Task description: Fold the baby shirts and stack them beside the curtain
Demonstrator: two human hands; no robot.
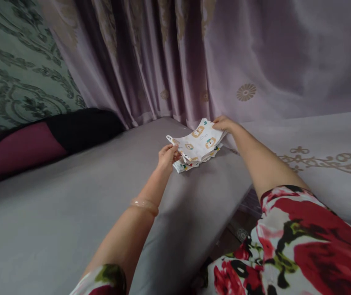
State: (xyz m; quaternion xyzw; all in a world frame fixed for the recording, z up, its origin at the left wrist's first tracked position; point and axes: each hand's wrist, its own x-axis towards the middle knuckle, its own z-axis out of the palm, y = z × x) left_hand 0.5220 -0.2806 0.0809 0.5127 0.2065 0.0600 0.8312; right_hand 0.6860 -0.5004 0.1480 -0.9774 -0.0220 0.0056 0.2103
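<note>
The cloth [200,141], printed with tan animal faces, lay over a stack [183,166] of patterned fabric on the grey bed [71,205], near mid-view. The left hand [167,156] had its fingers closed on the cloth's edge at eight o'clock; the right hand [222,123] pinched its corner at two o'clock. The curtain [181,61] hung at twelve o'clock, its gold flower motifs showing.

Worn on the head, the single camera looks forward and down.
</note>
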